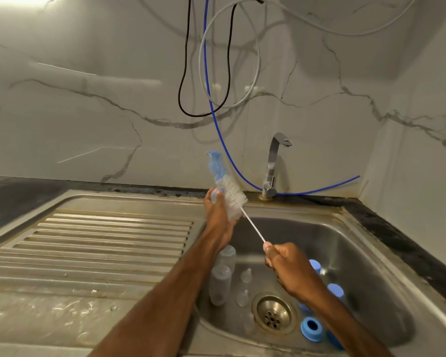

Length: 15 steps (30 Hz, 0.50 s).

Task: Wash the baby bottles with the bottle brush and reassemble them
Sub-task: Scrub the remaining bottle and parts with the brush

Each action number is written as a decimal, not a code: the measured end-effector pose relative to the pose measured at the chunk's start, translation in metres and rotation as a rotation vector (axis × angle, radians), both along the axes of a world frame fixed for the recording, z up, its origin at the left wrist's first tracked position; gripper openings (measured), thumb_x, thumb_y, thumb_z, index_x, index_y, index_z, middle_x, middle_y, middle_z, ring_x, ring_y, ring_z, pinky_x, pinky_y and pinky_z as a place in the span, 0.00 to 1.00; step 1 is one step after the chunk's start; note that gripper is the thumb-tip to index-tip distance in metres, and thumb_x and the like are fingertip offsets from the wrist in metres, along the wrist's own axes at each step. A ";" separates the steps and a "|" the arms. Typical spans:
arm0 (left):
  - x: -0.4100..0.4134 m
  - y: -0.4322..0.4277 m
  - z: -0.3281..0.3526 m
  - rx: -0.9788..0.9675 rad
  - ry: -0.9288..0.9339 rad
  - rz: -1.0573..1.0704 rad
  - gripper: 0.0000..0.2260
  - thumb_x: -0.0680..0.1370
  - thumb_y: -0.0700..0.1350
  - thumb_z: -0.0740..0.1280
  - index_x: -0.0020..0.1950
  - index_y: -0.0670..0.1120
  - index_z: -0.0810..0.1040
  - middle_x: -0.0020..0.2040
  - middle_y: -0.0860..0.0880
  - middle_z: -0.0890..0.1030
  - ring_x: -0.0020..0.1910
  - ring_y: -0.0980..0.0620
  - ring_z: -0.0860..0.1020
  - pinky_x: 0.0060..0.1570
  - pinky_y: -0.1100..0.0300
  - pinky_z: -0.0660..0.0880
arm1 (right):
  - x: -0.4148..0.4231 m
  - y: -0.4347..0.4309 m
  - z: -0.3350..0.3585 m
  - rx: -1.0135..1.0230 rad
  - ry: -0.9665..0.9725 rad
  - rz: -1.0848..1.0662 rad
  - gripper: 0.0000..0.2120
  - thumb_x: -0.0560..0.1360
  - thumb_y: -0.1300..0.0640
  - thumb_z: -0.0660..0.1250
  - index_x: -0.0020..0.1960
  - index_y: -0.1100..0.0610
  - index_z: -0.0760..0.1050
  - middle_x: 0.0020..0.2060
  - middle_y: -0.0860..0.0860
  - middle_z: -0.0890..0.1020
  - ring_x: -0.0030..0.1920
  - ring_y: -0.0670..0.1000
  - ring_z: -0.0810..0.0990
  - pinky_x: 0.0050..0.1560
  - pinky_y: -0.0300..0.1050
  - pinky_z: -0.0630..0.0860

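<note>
My left hand [218,215] is raised over the sink's left rim and grips a small clear bottle part [213,195]; what part it is cannot be told. The bottle brush [232,199], white bristles with a blue tip pointing up, lies against that hand and the part. Its thin wire handle runs down right into my right hand [289,266], which holds the handle's end. Down in the sink [371,253] lie two clear bottles [220,282], clear teats [245,276] and several blue caps and rings [312,328].
A chrome tap [274,163] stands behind the basin, with no water visibly running. The ribbed, wet draining board [101,243] spreads to the left. The drain [273,314] sits mid-basin. Black, grey and blue hoses [211,104] hang down the marble wall.
</note>
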State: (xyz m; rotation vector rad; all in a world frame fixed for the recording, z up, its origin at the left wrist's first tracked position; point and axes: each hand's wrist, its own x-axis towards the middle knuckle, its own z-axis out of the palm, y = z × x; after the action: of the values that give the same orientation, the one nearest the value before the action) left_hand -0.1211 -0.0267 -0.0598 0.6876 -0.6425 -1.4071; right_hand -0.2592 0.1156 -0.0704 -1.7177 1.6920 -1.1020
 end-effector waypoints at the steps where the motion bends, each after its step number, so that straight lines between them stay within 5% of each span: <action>1: 0.006 -0.005 -0.002 0.016 0.014 0.041 0.14 0.86 0.46 0.60 0.73 0.49 0.67 0.63 0.38 0.78 0.55 0.42 0.81 0.52 0.42 0.82 | -0.003 0.005 -0.004 0.028 0.010 0.027 0.24 0.84 0.50 0.59 0.30 0.55 0.68 0.21 0.46 0.65 0.21 0.43 0.61 0.29 0.42 0.60; 4: 0.021 -0.015 -0.009 0.049 0.064 0.121 0.16 0.86 0.47 0.60 0.74 0.48 0.67 0.66 0.37 0.77 0.53 0.44 0.82 0.44 0.47 0.83 | -0.010 0.012 -0.009 0.100 0.052 0.085 0.24 0.84 0.50 0.58 0.31 0.55 0.68 0.23 0.49 0.65 0.23 0.44 0.61 0.31 0.45 0.61; 10: 0.000 0.004 0.002 0.003 -0.017 -0.039 0.19 0.83 0.47 0.66 0.73 0.54 0.65 0.61 0.41 0.78 0.56 0.41 0.82 0.47 0.44 0.84 | -0.003 0.004 0.008 0.135 -0.140 0.021 0.23 0.85 0.49 0.57 0.32 0.55 0.68 0.22 0.49 0.64 0.19 0.45 0.60 0.20 0.36 0.57; 15: 0.020 -0.007 -0.006 0.059 0.056 0.005 0.21 0.84 0.47 0.66 0.75 0.50 0.65 0.64 0.38 0.78 0.60 0.39 0.81 0.53 0.39 0.82 | -0.009 0.020 0.005 0.290 -0.160 0.095 0.23 0.85 0.47 0.57 0.33 0.55 0.67 0.23 0.50 0.62 0.21 0.47 0.57 0.22 0.37 0.54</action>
State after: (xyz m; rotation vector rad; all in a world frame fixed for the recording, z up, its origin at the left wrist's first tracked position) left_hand -0.1007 -0.0334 -0.0662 0.6933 -0.5563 -1.4402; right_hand -0.2683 0.1361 -0.0652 -1.4720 1.5671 -0.8767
